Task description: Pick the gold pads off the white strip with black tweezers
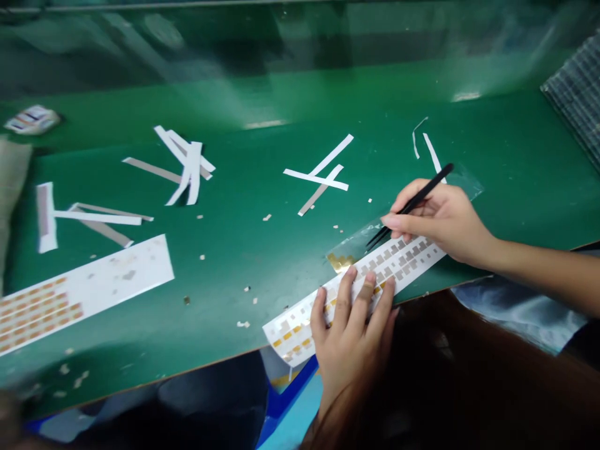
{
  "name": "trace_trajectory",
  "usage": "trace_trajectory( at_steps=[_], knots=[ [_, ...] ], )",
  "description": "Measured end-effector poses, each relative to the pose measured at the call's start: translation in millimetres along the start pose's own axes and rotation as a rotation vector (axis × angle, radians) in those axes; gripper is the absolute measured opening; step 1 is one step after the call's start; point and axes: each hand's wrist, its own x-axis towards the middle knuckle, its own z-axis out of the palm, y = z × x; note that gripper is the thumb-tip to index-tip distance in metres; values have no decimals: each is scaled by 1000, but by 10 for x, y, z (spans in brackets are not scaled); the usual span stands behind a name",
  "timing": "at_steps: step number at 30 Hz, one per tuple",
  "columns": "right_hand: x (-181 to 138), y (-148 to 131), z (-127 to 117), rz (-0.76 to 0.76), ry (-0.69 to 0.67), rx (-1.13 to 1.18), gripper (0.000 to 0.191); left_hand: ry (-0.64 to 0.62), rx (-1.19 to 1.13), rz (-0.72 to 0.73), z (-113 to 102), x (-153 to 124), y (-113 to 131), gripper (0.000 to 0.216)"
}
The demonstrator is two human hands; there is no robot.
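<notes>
My right hand (440,215) grips black tweezers (422,197). Their tips point down and left, close to the upper edge of a long white sheet (276,328) bearing rows of small grey and gold stickers. Spread fingers of my left hand (351,325) lie flat on that sheet, near its middle. A clear plastic film (359,240) with a gold patch (341,261) sits just beyond the sheet, partly under it. Whether the tweezer tips hold anything is too small to tell.
White and grey paper strips lie in piles at the left (190,165) and centre (323,178). A second sheet with orange stickers (135,272) rests at the left. Small scraps (244,324) dot the green table (225,250). A dark gridded object (576,94) stands far right.
</notes>
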Motion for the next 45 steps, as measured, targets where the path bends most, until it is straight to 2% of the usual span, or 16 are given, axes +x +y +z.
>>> trace_trajectory(
  at_steps=[4, 9, 18, 30, 34, 40, 43, 45],
  knots=[
    [161, 123, 113, 93, -59, 13, 27, -6, -14, -6, -11, -13, -5, 31],
    [183, 217, 146, 171, -12, 21, 30, -3, -29, -12, -5, -18, -7, 31],
    [187, 218, 152, 182, -5, 10, 29, 4, -36, -16, 6, -30, -10, 30],
    [217, 265, 128, 154, -71, 28, 26, 0, -12, -6, -7, -14, -10, 30],
    [234, 214, 112, 168, -31, 76, 26, 0, 0, 9, -9, -10, -12, 31],
    [9, 55, -30, 84, 13, 130, 27, 9, 95, 47, -58, -70, -89, 36],
    [-134, 109, -100, 135, -4, 102, 27, -2, 127, 68, -62, -97, -102, 37],
    [-186, 181, -122, 161, -16, 108, 28, 3, 131, 30, -47, -101, -81, 39]
  ],
)
